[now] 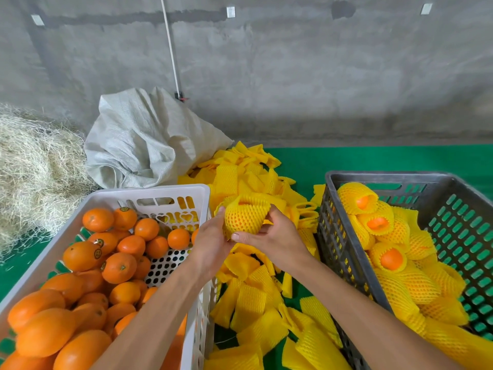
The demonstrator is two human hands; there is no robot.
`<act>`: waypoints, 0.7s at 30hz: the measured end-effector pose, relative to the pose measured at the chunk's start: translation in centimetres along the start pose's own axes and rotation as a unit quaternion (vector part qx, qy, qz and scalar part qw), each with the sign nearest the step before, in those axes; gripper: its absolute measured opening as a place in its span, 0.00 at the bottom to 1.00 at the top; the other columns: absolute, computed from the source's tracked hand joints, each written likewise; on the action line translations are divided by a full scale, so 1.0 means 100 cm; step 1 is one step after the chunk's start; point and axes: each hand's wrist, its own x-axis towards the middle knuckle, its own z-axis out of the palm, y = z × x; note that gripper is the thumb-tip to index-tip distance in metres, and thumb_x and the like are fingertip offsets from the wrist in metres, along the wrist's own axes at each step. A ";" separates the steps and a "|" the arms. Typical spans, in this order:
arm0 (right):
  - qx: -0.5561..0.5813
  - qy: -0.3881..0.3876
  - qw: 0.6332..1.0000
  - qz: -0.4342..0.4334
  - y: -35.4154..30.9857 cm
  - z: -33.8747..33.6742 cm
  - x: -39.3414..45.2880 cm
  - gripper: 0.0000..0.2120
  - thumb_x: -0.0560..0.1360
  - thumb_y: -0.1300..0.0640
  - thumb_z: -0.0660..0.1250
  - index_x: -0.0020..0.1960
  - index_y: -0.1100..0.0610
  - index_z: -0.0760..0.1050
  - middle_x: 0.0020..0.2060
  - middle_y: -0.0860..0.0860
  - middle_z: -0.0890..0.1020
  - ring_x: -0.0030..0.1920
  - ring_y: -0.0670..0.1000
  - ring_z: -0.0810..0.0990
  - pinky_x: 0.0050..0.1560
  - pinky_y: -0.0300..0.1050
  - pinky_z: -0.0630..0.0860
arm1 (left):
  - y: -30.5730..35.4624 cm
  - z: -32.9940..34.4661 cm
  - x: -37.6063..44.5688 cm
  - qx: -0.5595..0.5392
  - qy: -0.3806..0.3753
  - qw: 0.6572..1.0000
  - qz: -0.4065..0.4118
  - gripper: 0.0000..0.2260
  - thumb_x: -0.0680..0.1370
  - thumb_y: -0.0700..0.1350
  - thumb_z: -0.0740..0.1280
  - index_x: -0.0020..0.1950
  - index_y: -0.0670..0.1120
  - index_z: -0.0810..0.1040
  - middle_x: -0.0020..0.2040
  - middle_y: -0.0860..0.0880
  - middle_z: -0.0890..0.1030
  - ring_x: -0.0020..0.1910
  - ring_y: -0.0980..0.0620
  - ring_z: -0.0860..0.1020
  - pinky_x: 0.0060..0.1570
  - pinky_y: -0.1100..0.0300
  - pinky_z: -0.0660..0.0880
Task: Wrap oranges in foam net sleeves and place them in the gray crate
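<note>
Here both hands are together on one orange [244, 222], held up between them with a yellow foam net sleeve [246, 209] drawn over most of it: the left hand [210, 236] cups the fruit from its side with fingers curled round it, and the right hand [269, 236] pinches the net, thumb pressed on the lower front. Orange skin shows through the mesh, and the sleeve's open mouth stands loose above the fruit. The sleeve looks soft, light and stretchy, so it should give when pulled by its edge but could slide back or tear if tugged hard; the orange inside is firm, round and likely to roll, so it is best cupped around its middle rather than pinched. To the right of the hands stands the gray crate [346, 231], already holding wrapped oranges [389, 252]. To the left is the white crate [149, 193] of bare oranges [117, 265]. Under and beyond the hands lies a heap of spare sleeves [253, 289] on the green floor [373, 161].
</note>
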 end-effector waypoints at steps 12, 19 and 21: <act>-0.454 0.170 0.861 -0.154 -0.024 -0.028 -0.001 0.40 0.69 0.30 0.70 0.72 0.52 0.67 0.61 0.52 0.72 0.55 0.54 0.79 0.46 0.49 0.81 | -0.003 0.012 -0.004 -0.046 0.002 0.996 -0.077 0.28 0.84 0.63 0.53 0.78 0.48 0.67 0.67 0.44 0.79 0.61 0.43 0.82 0.58 0.40 0.81; -0.532 0.363 0.764 -0.030 -0.029 -0.105 0.007 0.38 0.68 0.40 0.77 0.66 0.64 0.71 0.55 0.63 0.74 0.53 0.64 0.75 0.54 0.58 0.73 | -0.010 0.010 -0.002 0.015 -0.013 0.992 -0.124 0.29 0.84 0.63 0.53 0.76 0.44 0.70 0.65 0.44 0.80 0.58 0.43 0.83 0.55 0.43 0.82; -0.524 0.385 0.759 0.040 -0.027 -0.129 0.006 0.36 0.70 0.39 0.75 0.64 0.65 0.71 0.56 0.63 0.73 0.55 0.66 0.74 0.56 0.59 0.71 | -0.012 0.010 -0.001 0.028 -0.020 0.991 -0.131 0.28 0.84 0.63 0.54 0.75 0.44 0.70 0.64 0.45 0.81 0.58 0.43 0.83 0.55 0.43 0.82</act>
